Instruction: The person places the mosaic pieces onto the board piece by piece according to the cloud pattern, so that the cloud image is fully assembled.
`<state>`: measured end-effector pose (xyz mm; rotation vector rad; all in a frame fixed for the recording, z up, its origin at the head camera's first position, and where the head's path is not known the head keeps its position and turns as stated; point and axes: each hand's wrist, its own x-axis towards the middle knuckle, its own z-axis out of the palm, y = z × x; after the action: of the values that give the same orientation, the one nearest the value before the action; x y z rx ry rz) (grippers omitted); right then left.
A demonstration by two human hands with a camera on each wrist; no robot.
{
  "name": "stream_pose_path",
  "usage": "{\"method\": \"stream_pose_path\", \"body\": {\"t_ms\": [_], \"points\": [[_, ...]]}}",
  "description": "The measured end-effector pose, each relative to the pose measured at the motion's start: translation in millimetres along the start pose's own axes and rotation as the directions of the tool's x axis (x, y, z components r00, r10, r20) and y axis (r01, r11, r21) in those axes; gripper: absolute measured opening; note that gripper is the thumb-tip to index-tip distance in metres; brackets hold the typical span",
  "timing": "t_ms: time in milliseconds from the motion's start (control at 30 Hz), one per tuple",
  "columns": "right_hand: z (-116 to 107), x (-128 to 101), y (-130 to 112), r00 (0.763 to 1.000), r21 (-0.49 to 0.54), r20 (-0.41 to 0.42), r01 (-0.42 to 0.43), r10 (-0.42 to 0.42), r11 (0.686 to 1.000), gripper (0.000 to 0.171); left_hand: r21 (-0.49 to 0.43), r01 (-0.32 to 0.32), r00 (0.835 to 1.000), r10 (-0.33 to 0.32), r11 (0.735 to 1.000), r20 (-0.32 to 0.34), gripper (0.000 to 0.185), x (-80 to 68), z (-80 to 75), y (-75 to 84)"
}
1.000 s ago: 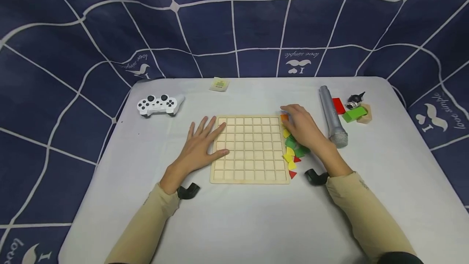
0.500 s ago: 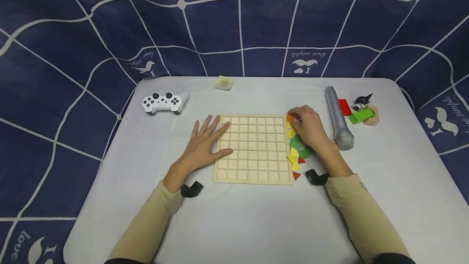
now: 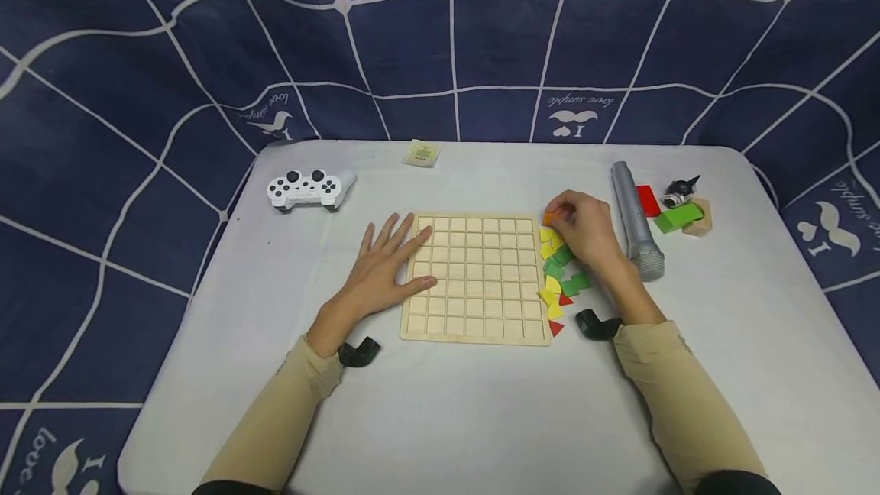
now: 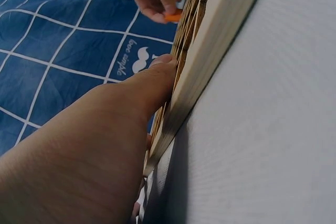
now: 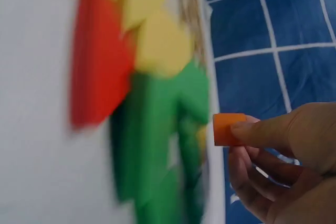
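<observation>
A square wooden grid board [image 3: 474,277] lies flat on the table. My left hand [image 3: 371,281] rests on its left edge, fingers spread and straight; in the left wrist view the thumb [image 4: 157,72] lies over the rim. At the board's far right corner my right hand [image 3: 587,231] pinches an orange block [image 5: 224,129] between thumb and fingers. Below that hand, along the board's right edge, lie several yellow pieces [image 3: 553,285], green pieces [image 3: 572,286] and red pieces [image 3: 556,328]. They look blurred in the right wrist view, and the right hand partly covers the row in the head view.
A grey microphone [image 3: 635,220] lies right of the right hand. Beyond it sit a red block [image 3: 648,201], a green block [image 3: 677,217], a wooden block [image 3: 700,220] and a small black figure [image 3: 679,191]. A white game controller [image 3: 305,191] and a small packet [image 3: 421,153] are farther back.
My right hand has lifted slightly away from the board's far right corner, with the orange block now pinched in its fingers. My left hand keeps its place on the board.
</observation>
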<state>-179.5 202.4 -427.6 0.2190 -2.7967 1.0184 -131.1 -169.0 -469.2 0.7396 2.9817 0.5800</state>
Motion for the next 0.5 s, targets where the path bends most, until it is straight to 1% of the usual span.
{"method": "stream_pose_path", "body": {"t_ms": [67,133,233,367,500], "points": [[-0.9,1.3,-8.4,1.0,0.03,-0.011,0.014,-0.014,0.999,0.013,0.001,0.002,1.0,-0.002,1.0,0.002,0.091,0.2,0.1,-0.1],[0.0,2.5,-20.4,1.0,0.066,0.003,0.026,-0.026,0.998,0.012,0.007,0.001,1.0,-0.001,1.0,0.004,0.091,0.8,-0.5,0.0],[5.6,4.5,-41.6,0.997,0.12,0.061,0.032,-0.039,0.992,0.013,0.015,-0.005,1.0,0.005,1.0,0.001,0.09,1.6,-1.0,0.1],[19.3,8.8,-65.0,0.988,0.148,0.137,0.048,-0.068,0.988,0.01,0.009,-0.006,1.0,0.006,1.0,0.0,0.09,1.4,-0.6,0.7],[33.5,10.9,-77.3,0.983,0.155,0.164,0.053,-0.078,0.987,0.007,0.007,0.003,1.0,-0.003,1.0,0.013,0.09,1.4,0.4,0.9]]}}
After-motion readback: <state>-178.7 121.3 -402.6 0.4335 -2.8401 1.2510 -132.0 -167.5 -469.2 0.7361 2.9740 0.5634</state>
